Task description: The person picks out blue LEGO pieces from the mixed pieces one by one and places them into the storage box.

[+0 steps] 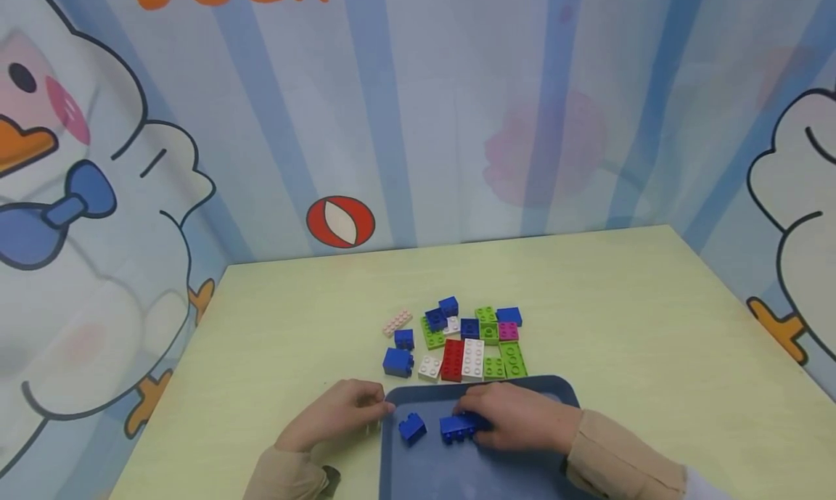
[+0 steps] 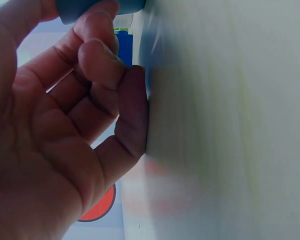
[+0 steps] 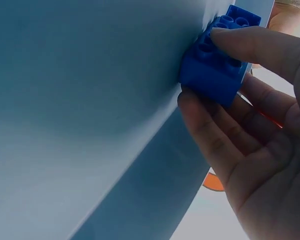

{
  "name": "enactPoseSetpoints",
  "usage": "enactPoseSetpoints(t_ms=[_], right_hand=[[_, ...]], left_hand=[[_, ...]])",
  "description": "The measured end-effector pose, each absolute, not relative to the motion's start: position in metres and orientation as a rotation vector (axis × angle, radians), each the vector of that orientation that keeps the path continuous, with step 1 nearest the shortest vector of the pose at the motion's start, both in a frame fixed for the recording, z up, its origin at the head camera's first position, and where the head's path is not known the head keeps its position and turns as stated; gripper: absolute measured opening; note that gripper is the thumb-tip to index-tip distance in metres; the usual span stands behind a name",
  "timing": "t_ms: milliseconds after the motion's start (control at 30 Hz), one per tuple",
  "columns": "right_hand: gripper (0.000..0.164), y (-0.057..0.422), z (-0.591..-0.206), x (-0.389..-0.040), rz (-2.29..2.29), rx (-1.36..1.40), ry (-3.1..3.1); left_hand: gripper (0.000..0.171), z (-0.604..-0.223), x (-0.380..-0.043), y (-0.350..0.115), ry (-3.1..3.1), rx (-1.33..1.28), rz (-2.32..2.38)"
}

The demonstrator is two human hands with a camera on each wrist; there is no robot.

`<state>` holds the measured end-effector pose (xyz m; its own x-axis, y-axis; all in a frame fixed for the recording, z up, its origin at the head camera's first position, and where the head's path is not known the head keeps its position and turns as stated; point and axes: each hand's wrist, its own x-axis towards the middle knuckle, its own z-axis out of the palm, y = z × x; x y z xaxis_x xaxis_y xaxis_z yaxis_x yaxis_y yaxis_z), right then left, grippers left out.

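Note:
Inside the grey-blue tray (image 1: pixel 451 478), my right hand (image 1: pixel 519 416) pinches a blue building brick (image 1: pixel 455 428), its studs facing toward me. In the right wrist view the thumb lies over the studs of that blue brick (image 3: pixel 210 75) and fingers support its other side. A second, smaller blue brick (image 1: pixel 412 429) lies in the tray to the left. My left hand (image 1: pixel 342 415) holds the tray's left rim near its far corner. In the left wrist view, the tray's edge (image 2: pixel 72 11) shows between thumb and index finger, the other fingers (image 2: pixel 132 110) curled against the table.
Beyond the tray lies a cluster of bricks: a red brick (image 1: pixel 452 360), a long white brick (image 1: pixel 473 360), a magenta brick (image 1: pixel 508 331), a pale pink brick (image 1: pixel 397 322), several green and blue ones. The pale yellow table (image 1: pixel 640 326) meets a printed curtain (image 1: pixel 444 108) behind.

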<state>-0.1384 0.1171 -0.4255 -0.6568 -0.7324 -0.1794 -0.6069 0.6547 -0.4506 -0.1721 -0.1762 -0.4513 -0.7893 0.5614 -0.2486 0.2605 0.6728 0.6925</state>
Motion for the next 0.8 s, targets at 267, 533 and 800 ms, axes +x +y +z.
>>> enactPoseSetpoints(t_ms=[267, 533, 800], right_hand=[[0.037, 0.121, -0.410, -0.138, -0.534, -1.035, 2.522], [0.034, 0.132, -0.378, -0.149, -0.582, -1.011, 2.661], [0.033, 0.143, -0.363, -0.161, -0.488, -0.947, 2.828]], left_hand=[[0.028, -0.452, -0.173, -0.176, 2.443, 0.641, 0.910], [0.027, -0.452, -0.174, -0.176, 2.439, 0.650, 0.912], [0.027, -0.451, -0.172, -0.176, 2.439, 0.651, 0.917]])
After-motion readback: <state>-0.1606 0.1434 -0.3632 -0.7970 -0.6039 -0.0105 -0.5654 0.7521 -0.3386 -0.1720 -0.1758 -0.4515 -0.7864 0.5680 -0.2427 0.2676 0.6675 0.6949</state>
